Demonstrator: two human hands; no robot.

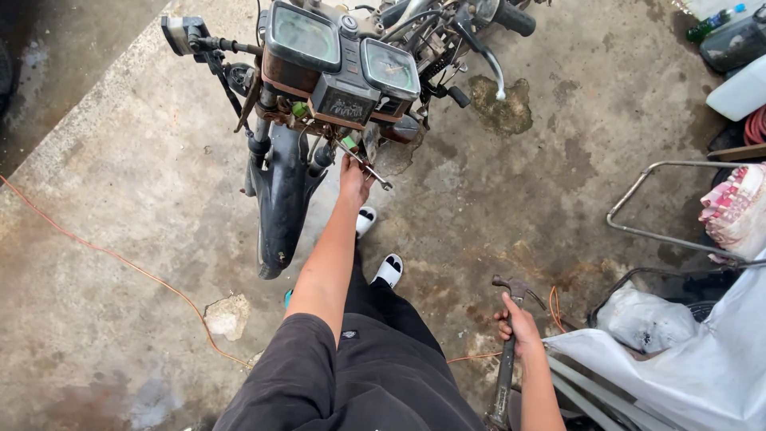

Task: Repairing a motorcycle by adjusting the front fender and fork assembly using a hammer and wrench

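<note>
Left hand closes its grip on a wrench set below the gauge cluster of the stripped motorcycle. Right hand grips a claw hammer by the handle, head up, well apart from the bike. Risks, as judged: the wrench slips off its fastener, knuckles strike the bracket; the hammer, held idle, may swing into the leg.

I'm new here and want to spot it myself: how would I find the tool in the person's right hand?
Start at the motorcycle at the top, then drop to the lower right beside the white sheet. There the right hand grips a claw hammer, head up. Unlike the slim shiny wrench at the left hand, it is dark and thick-handled.
</note>
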